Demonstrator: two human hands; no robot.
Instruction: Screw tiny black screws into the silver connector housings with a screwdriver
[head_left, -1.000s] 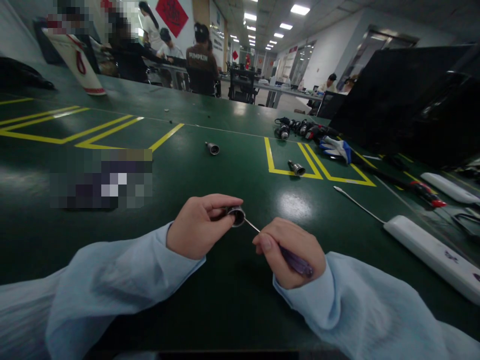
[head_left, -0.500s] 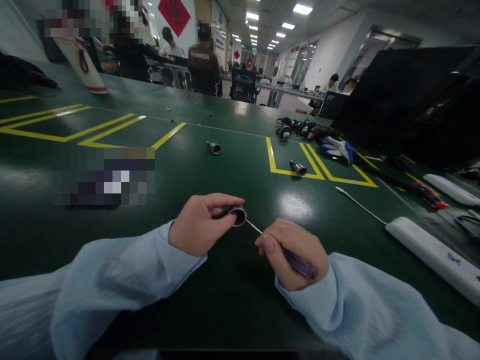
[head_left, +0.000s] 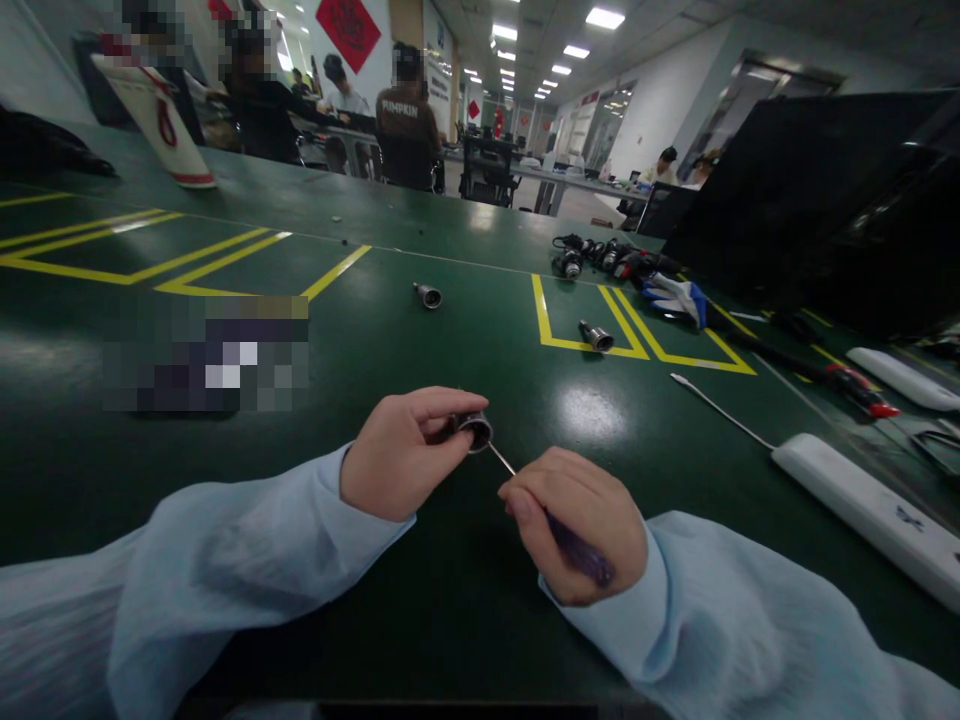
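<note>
Between its thumb and fingers, my left hand (head_left: 401, 450) pinches a dark metal cup-shaped part (head_left: 480, 432), its round opening turned toward me and to the right. My right hand (head_left: 581, 515) is closed around the purple handle of a screwdriver (head_left: 577, 552). The thin shaft slants up and left, its end at the rim of the cup-shaped part; whether the tip is inside or only touching I cannot tell. Two similar metal parts lie on the table: one (head_left: 430, 296) beyond my left hand, another (head_left: 598, 337) at the yellow tape on the right.
On the green table (head_left: 360, 640), a white power strip (head_left: 862, 510) with a cable lies at right. Behind it are a red-and-black tool (head_left: 859, 390), a glove (head_left: 675, 300) and black cabled items (head_left: 574, 262). A paper cup (head_left: 169, 135) stands far left; a dark monitor (head_left: 795, 200) rises at right.
My right hand has shifted slightly left and down, and the screwdriver has tilted more steeply. My left hand and the metal part have barely moved.
</note>
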